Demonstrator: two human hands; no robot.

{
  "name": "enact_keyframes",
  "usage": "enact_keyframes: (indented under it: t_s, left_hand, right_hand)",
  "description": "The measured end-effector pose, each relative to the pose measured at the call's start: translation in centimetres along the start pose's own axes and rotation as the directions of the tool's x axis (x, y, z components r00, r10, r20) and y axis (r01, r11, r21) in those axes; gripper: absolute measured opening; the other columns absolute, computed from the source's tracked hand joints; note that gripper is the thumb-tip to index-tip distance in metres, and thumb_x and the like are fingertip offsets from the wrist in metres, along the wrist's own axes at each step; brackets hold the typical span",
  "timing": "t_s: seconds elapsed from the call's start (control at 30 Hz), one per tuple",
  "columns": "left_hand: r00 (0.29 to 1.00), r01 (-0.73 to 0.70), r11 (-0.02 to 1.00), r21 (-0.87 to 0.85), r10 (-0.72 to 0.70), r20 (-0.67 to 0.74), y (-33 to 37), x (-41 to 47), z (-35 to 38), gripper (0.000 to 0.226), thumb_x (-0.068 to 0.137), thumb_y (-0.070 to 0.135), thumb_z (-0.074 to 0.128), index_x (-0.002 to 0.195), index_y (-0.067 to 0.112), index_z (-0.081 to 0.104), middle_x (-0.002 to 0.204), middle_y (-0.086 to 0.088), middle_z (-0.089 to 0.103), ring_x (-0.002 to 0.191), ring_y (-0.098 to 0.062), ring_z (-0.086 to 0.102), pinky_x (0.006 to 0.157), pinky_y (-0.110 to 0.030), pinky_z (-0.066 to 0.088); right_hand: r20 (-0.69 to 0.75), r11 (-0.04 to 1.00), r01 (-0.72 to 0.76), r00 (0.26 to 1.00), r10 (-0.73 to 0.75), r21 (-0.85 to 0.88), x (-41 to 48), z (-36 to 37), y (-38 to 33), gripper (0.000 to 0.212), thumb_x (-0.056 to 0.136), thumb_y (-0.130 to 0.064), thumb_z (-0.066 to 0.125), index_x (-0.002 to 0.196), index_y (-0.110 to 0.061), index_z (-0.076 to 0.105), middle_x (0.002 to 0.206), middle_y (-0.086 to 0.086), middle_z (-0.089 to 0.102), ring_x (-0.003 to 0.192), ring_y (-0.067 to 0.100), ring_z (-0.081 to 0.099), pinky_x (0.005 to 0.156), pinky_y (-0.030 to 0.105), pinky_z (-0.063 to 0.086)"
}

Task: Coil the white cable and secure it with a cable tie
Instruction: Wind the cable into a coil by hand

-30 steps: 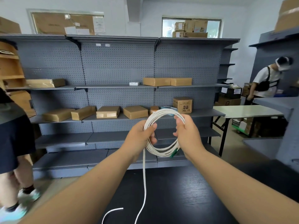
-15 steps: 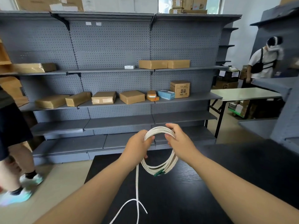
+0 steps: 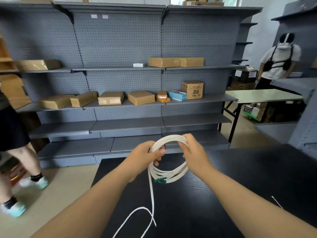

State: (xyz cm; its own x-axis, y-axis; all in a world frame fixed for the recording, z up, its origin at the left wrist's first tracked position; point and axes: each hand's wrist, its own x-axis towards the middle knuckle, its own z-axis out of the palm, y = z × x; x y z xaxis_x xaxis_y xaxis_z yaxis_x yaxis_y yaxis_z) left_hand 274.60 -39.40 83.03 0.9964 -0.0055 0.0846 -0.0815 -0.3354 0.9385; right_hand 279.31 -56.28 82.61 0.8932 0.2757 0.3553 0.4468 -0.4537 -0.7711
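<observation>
The person is holding the white cable [image 3: 176,175] over the far end of the black table [image 3: 248,172], wound into a loop of several turns. The left hand [image 3: 143,158] is gripping the loop's left side, fingers curled round the strands and thumb lying across them. The right hand [image 3: 195,154] is pinching the loop's upper right between curled fingers and thumb. A green connector [image 3: 160,180] is sticking out at the loop's bottom, just above the table. One loose length of cable is hanging from the left hand onto the table, bending toward its near edge. A thin white cable tie [image 3: 276,202] is lying on the table's right side, well apart from the coil. Beyond the table, grey shelving [image 3: 120,48] is carrying brown boxes [image 3: 141,97].
</observation>
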Motion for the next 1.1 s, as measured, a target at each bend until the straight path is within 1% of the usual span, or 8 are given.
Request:
enact_keyframes:
  t_s: [0.07,0.17,0.3,0.37,0.6,0.8,0.93,1.1]
  left_hand:
    - [1.000,0.007,0.992,-0.123,-0.004,0.020,-0.1,-0.2,-0.1,0.009,0.091,0.019,0.056,0.084,0.017,0.061,0.062,0.007,0.056,0.056,-0.010,0.053,0.068,-0.029,0.042]
    - [1.000,-0.014,0.981,-0.193,0.014,-0.004,0.2,-0.2,0.3,0.016,0.094,0.021,0.051,0.082,0.018,0.062,0.072,0.000,0.055,0.057,-0.009,0.048,0.076,-0.034,0.046]
    - [0.990,-0.072,0.996,-0.052,0.065,-0.125,1.0,-0.3,1.1,0.020,0.096,0.025,0.047,0.093,0.011,0.061,0.068,0.004,0.045,0.062,-0.010,0.042,0.064,-0.018,0.046]
    - [0.982,-0.077,0.996,0.052,0.084,-0.167,1.0,-0.1,1.2,0.022,0.096,0.029,0.047,0.098,0.010,0.060,0.064,0.007,0.043,0.061,-0.011,0.043,0.062,-0.022,0.041]
    - [0.987,-0.062,0.958,0.280,0.101,-0.128,1.8,-0.3,0.9,0.020,0.096,0.032,0.045,0.099,0.019,0.059,0.077,0.002,0.052,0.064,-0.010,0.050,0.059,-0.020,0.040]
    - [0.991,-0.130,0.865,0.485,0.123,0.047,3.0,-0.4,0.5,0.020,0.095,0.032,0.047,0.102,0.018,0.059,0.080,-0.001,0.057,0.073,-0.014,0.052,0.068,-0.028,0.045]
    - [0.993,-0.070,0.961,0.268,0.041,0.110,2.7,-0.1,-0.3,0.018,0.092,0.031,0.054,0.091,0.015,0.063,0.070,0.008,0.057,0.065,-0.009,0.053,0.067,-0.027,0.045]
    - [0.994,0.024,0.982,-0.190,-0.002,0.113,2.3,-0.3,-1.1,0.040,0.096,0.037,0.035,0.085,0.012,0.064,0.075,0.000,0.066,0.070,-0.013,0.060,0.067,-0.020,0.046]
  right_hand:
    - [-0.052,0.996,-0.051,0.997,0.055,0.069,-0.2,-0.2,-0.1,0.015,0.098,-0.023,0.040,0.101,-0.012,0.050,0.079,-0.005,0.052,0.079,0.021,0.052,0.077,0.041,0.046]
    - [-0.102,0.979,-0.108,0.987,0.127,0.175,-0.5,-0.3,0.0,0.017,0.099,-0.025,0.038,0.103,-0.014,0.051,0.080,-0.006,0.052,0.077,0.019,0.056,0.070,0.034,0.045]
    - [-0.068,0.944,-0.161,0.980,0.188,0.286,-1.0,-0.3,0.2,0.017,0.099,-0.026,0.038,0.104,-0.017,0.052,0.082,-0.009,0.051,0.077,0.012,0.055,0.056,0.011,0.039]
    - [-0.042,0.942,-0.166,0.982,0.186,0.291,-1.1,-0.4,0.4,0.016,0.099,-0.027,0.039,0.103,-0.019,0.052,0.079,-0.007,0.051,0.074,0.013,0.054,0.060,0.016,0.041]
    - [-0.010,0.991,-0.061,0.998,0.062,0.116,-1.1,-1.1,0.4,0.013,0.096,-0.019,0.045,0.108,-0.023,0.048,0.088,-0.007,0.056,0.079,0.014,0.056,0.074,0.032,0.047]
    - [0.149,0.969,0.131,0.984,-0.101,-0.208,-0.7,-1.3,-0.4,0.025,0.096,-0.026,0.047,0.119,-0.017,0.052,0.108,-0.002,0.058,0.097,0.014,0.052,0.076,0.022,0.034]
    - [0.130,0.968,0.130,0.986,-0.104,-0.214,-0.7,-1.2,-0.5,0.020,0.096,-0.026,0.045,0.108,-0.014,0.056,0.093,-0.004,0.055,0.085,0.013,0.048,0.063,0.019,0.032]
    - [0.056,0.995,0.057,0.997,-0.052,-0.084,-0.6,-1.3,-0.5,0.009,0.096,-0.022,0.047,0.093,-0.018,0.054,0.073,-0.007,0.051,0.071,0.013,0.046,0.064,0.024,0.036]
